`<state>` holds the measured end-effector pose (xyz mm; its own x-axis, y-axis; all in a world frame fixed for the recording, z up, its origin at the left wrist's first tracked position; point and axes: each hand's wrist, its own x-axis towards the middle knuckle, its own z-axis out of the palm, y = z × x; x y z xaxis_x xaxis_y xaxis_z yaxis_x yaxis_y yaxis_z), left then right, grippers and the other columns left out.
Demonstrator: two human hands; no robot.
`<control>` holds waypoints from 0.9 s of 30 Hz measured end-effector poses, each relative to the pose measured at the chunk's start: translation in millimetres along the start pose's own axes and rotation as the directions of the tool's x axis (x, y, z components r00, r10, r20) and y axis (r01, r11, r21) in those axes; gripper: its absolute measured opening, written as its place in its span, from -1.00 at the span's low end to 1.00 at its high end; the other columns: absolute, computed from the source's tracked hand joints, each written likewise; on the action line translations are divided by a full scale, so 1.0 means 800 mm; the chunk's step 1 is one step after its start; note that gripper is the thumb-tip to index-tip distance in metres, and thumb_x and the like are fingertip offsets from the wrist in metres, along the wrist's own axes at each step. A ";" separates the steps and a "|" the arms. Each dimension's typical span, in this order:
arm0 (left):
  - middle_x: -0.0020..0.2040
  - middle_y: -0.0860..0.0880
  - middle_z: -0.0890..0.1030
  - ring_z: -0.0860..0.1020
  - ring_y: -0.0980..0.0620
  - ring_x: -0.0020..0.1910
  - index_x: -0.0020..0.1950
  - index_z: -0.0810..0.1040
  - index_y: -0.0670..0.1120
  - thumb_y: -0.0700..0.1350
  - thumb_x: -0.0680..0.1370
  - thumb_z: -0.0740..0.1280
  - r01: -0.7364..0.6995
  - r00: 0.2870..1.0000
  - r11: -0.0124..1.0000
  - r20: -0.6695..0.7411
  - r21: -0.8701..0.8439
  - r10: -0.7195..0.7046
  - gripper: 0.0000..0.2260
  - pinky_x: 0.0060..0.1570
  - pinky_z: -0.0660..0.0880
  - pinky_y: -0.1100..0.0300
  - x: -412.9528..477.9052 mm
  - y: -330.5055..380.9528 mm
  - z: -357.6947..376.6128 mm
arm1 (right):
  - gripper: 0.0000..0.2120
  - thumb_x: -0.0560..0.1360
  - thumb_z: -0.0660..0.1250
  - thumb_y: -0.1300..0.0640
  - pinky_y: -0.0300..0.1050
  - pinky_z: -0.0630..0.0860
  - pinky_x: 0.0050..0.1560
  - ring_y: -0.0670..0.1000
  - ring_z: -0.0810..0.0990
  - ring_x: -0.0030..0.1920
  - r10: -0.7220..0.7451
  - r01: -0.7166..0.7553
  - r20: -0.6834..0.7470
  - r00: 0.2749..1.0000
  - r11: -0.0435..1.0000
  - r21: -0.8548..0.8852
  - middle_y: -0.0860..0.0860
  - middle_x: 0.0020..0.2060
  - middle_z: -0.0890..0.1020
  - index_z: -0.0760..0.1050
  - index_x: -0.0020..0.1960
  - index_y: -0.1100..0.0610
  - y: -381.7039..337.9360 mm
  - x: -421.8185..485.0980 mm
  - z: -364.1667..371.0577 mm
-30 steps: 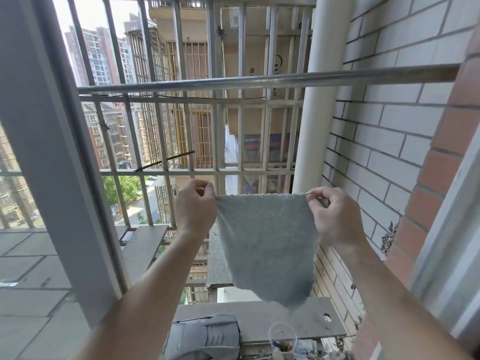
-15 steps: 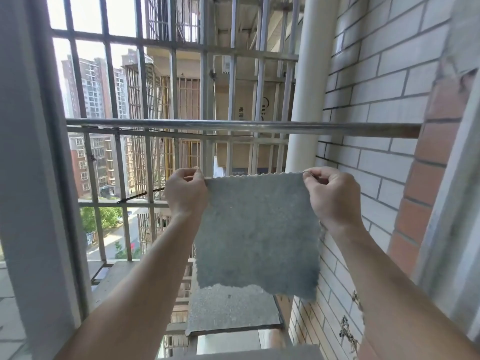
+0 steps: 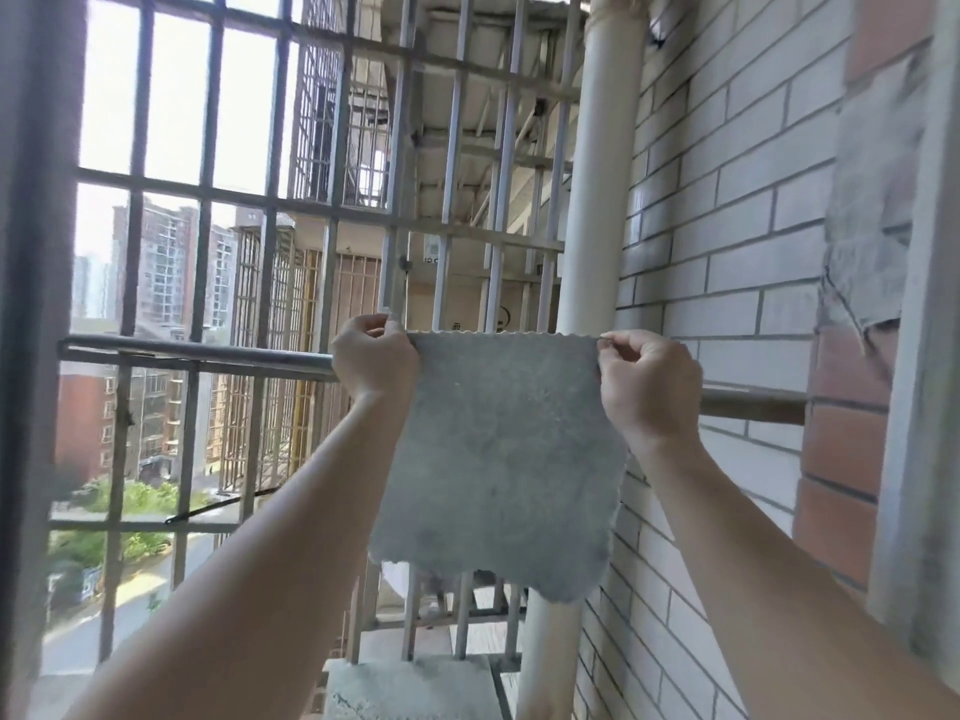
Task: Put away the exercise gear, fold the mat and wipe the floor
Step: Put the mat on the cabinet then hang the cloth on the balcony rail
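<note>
A grey cleaning cloth point(image 3: 498, 459) hangs flat and spread out in front of me, with a scalloped edge. My left hand point(image 3: 374, 361) pinches its top left corner and my right hand point(image 3: 649, 381) pinches its top right corner. The cloth's top edge sits just above a horizontal metal rail point(image 3: 197, 356) that runs from the window bars to the brick wall. The cloth and my hands hide the middle of the rail. I cannot tell whether the cloth touches it.
Metal window bars point(image 3: 270, 200) close off the opening ahead and to the left. A white drain pipe point(image 3: 597, 200) runs upright behind the cloth. A white and red brick wall point(image 3: 753, 252) stands at the right. A concrete ledge point(image 3: 415, 688) lies below.
My hands have lifted the cloth higher, from below the rail up to its level. The view has tilted upward, so the rail now appears lower in the frame.
</note>
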<state>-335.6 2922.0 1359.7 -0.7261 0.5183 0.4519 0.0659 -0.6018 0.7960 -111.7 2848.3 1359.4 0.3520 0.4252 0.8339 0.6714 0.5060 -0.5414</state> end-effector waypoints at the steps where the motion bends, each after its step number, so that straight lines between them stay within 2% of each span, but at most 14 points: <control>1: -0.14 0.02 0.67 0.65 0.04 -0.14 0.04 0.67 -0.07 -0.15 0.56 0.36 -0.015 1.000 1.000 0.003 0.004 0.015 -0.88 -0.06 0.65 0.03 0.007 0.005 0.009 | -0.84 0.54 0.33 0.11 -0.21 0.45 -0.10 -0.01 0.58 -0.17 -0.003 0.003 -0.006 1.000 1.000 0.002 0.02 -0.18 0.71 0.68 -0.01 0.09 -0.003 0.009 0.004; 3: -0.14 0.02 0.68 0.64 0.03 -0.15 0.01 0.67 -0.06 -0.16 0.55 0.35 -0.040 0.999 0.999 0.008 0.019 0.040 -0.88 -0.07 0.65 0.03 0.020 0.011 0.023 | -0.85 0.54 0.32 0.11 -0.18 0.45 -0.15 0.04 0.59 -0.16 -0.012 0.012 -0.015 1.000 1.000 -0.004 0.01 -0.23 0.69 0.68 -0.07 0.08 -0.009 0.026 0.009; 6: -0.16 0.02 0.66 0.64 0.03 -0.15 0.02 0.66 -0.05 -0.18 0.55 0.35 -0.071 0.997 0.997 0.018 0.028 0.071 -0.89 -0.10 0.65 0.06 0.037 0.018 0.041 | -0.84 0.55 0.31 0.10 -0.19 0.34 -0.24 0.04 0.52 -0.24 -0.012 0.012 -0.006 1.000 0.999 -0.032 -0.03 -0.33 0.61 0.63 -0.15 0.05 -0.015 0.051 0.015; 9: -0.20 0.05 0.63 0.59 0.10 -0.21 0.02 0.67 -0.08 -0.18 0.57 0.34 -0.123 0.992 0.991 0.038 0.050 0.121 -0.88 -0.11 0.63 0.10 0.053 0.019 0.057 | -0.84 0.54 0.30 0.13 -0.20 0.28 -0.26 0.02 0.48 -0.26 -0.026 0.026 0.002 1.000 0.998 -0.052 -0.05 -0.35 0.57 0.64 -0.14 0.06 -0.017 0.074 0.020; 14: -0.16 0.03 0.65 0.60 0.08 -0.19 -0.01 0.66 -0.06 -0.15 0.58 0.33 -0.168 0.983 0.981 0.091 0.099 0.159 -0.89 -0.27 0.49 0.24 0.069 0.012 0.079 | -0.85 0.55 0.29 0.15 -0.20 0.36 -0.20 0.04 0.52 -0.20 -0.038 0.040 0.034 0.999 0.995 -0.087 0.03 -0.20 0.69 0.65 -0.06 0.09 -0.007 0.097 0.032; 17: -0.17 0.06 0.62 0.56 0.16 -0.23 0.00 0.65 -0.05 -0.15 0.58 0.33 -0.196 0.976 0.971 0.122 0.137 0.180 -0.90 -0.34 0.45 0.28 0.076 0.008 0.088 | -0.84 0.51 0.29 0.19 -0.17 0.48 -0.08 0.08 0.61 -0.07 -0.015 0.021 0.055 0.998 0.994 -0.109 0.03 -0.12 0.70 0.65 -0.04 0.10 -0.001 0.103 0.036; 21: -0.11 0.02 0.64 0.61 0.02 -0.10 0.04 0.64 -0.09 -0.17 0.58 0.34 -0.231 0.964 0.955 0.175 0.188 0.198 -0.90 -0.07 0.61 0.12 0.085 0.000 0.097 | -0.78 0.40 0.23 0.28 -0.02 0.58 -0.05 0.12 0.60 -0.08 0.001 0.010 0.073 0.997 0.989 -0.150 0.03 -0.21 0.69 0.64 -0.15 0.13 0.003 0.103 0.041; 24: -0.04 -0.03 0.68 0.63 0.00 -0.07 0.06 0.64 -0.10 -0.18 0.57 0.34 -0.240 0.959 0.948 0.202 0.209 0.198 -0.87 -0.02 0.63 0.06 0.088 -0.010 0.100 | -0.79 0.37 0.22 0.30 0.00 0.59 -0.08 0.14 0.60 -0.10 0.003 0.015 0.101 0.995 0.984 -0.178 0.05 -0.24 0.67 0.62 -0.16 0.16 0.009 0.103 0.046; 25: -0.01 -0.04 0.68 0.63 0.02 -0.08 0.10 0.63 -0.09 -0.16 0.57 0.34 -0.242 0.956 0.945 0.220 0.219 0.193 -0.86 -0.05 0.62 0.10 0.088 -0.013 0.101 | -0.80 0.38 0.23 0.29 -0.03 0.58 -0.08 0.13 0.60 -0.08 0.003 0.018 0.115 0.993 0.982 -0.187 0.04 -0.21 0.67 0.62 -0.13 0.16 0.011 0.102 0.048; 27: 0.04 -0.05 0.65 0.60 0.09 -0.19 0.25 0.55 -0.08 -0.10 0.58 0.35 -0.241 0.945 0.939 0.282 0.247 0.168 -0.76 -0.29 0.54 0.30 0.086 -0.021 0.101 | -0.75 0.41 0.25 0.27 -0.14 0.52 -0.04 0.11 0.60 -0.01 0.007 0.022 0.140 0.990 0.980 -0.199 0.04 -0.08 0.68 0.61 0.02 0.14 0.015 0.099 0.050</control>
<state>-330.9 3016.7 1410.1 -0.4818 0.5600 0.6740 0.4057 -0.5392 0.7380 -101.8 2918.3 1414.7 0.2614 0.5296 0.8070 0.7952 0.3558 -0.4911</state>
